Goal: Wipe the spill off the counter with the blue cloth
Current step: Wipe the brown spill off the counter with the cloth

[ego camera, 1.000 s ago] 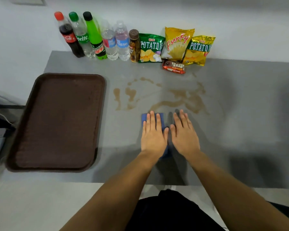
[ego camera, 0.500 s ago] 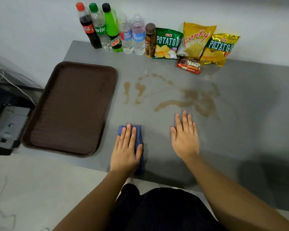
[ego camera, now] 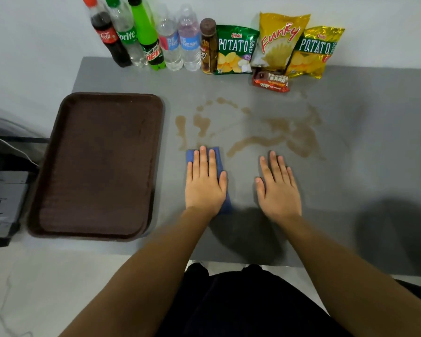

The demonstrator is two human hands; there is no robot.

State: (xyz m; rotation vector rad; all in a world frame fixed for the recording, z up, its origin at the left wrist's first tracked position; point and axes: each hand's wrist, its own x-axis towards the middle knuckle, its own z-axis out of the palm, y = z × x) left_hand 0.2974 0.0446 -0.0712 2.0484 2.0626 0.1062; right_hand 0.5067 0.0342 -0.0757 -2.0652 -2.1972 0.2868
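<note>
A folded blue cloth [ego camera: 218, 158], a soft narrow rectangle, lies flat on the smooth grey counter [ego camera: 350, 186] near its front middle, long side running near to far; only its far corners and right edge show, the rest is covered. Its far edge touches the near tip of the left streaks of a thin brown liquid spill [ego camera: 299, 139], which spreads in drips, an arc of spots and a wide smeared patch across the counter's middle, far of the cloth and to its right
</note>
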